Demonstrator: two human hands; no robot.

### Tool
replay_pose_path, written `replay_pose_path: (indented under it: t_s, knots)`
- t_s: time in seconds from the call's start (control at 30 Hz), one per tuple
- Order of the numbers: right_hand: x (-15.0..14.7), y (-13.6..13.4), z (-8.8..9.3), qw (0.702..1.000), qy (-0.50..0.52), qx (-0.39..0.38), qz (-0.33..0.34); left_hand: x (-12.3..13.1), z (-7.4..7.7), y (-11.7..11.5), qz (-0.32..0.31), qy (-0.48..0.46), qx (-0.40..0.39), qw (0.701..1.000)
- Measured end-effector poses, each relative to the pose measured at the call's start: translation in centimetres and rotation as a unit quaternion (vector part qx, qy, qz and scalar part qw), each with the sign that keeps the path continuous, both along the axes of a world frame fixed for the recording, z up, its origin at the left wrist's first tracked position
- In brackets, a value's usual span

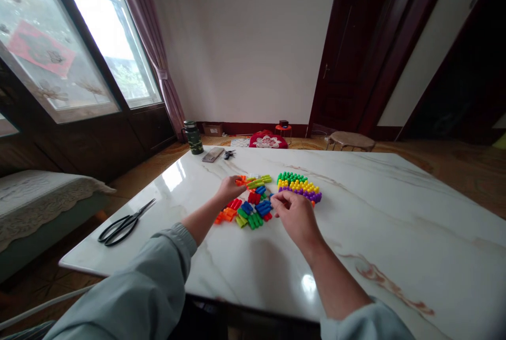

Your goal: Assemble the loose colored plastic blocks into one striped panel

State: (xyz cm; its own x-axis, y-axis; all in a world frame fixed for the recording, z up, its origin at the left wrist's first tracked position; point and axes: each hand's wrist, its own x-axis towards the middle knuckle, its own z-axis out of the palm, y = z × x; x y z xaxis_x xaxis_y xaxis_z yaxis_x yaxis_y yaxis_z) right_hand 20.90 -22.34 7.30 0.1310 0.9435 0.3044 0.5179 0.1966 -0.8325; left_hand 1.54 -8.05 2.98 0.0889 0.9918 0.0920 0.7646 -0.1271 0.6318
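Head view: you are working over a white table [379,213], and the grouping looks only part done. Green pieces [291,177], yellow pieces [298,186] and purple pieces [316,197] are standing in close bands beyond your right hand [295,217], a bit of orange showing beside the purple. Left over, a loose cluster is lying between your hands: red pieces [254,198], blue pieces [263,207], orange pieces [226,215], lime pieces [260,182] and a few more green. Your left hand [230,188] is reaching into its far-left edge, fingers bent by some orange; whether it is gripping any, you cannot tell from here. Your right is bringing thumb and forefinger together beside the blue; whether anything is between them is unclear.
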Motion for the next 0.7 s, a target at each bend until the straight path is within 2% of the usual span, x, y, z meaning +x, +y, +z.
replay_pose_path:
  t_s: [0.07,0.13,0.17,0.23,0.27,0.33,0.4,0.5,0.7]
  knots:
    - [0.0,0.5,-0.3,1.0,-0.014,0.001,-0.014,0.2,1.5,-1.3,-0.005,-0.055,-0.027,0.998]
    - [-0.3,0.9,-0.6,1.0,-0.019,0.004,-0.022,0.6,2.7,-3.0,-0.028,-0.151,-0.082,0.985]
    - [-0.5,1.0,-0.6,1.0,-0.019,0.007,-0.023,0.8,3.3,-4.0,-0.039,-0.243,-0.132,0.96]
    - [-0.9,1.1,-0.7,0.999,-0.017,0.02,-0.019,1.2,4.1,-6.0,-0.044,-0.397,-0.222,0.889]
    - [-1.1,1.1,-0.8,0.999,-0.016,0.028,-0.015,1.3,4.4,-7.0,-0.04,-0.442,-0.253,0.86]
    - [-1.4,1.0,-0.8,0.999,-0.018,0.044,-0.004,1.5,4.9,-8.7,-0.037,-0.474,-0.289,0.831]
    - [-1.5,1.0,-0.8,0.998,-0.026,0.059,0.01,1.4,5.2,-9.8,-0.048,-0.471,-0.301,0.828]
    - [-1.3,1.1,-1.0,0.995,-0.044,0.079,0.031,1.3,5.1,-10.6,-0.07,-0.456,-0.291,0.838]
    - [-1.2,1.7,-2.1,0.995,-0.061,0.065,0.037,1.5,3.6,-10.5,-0.089,-0.431,-0.25,0.862]
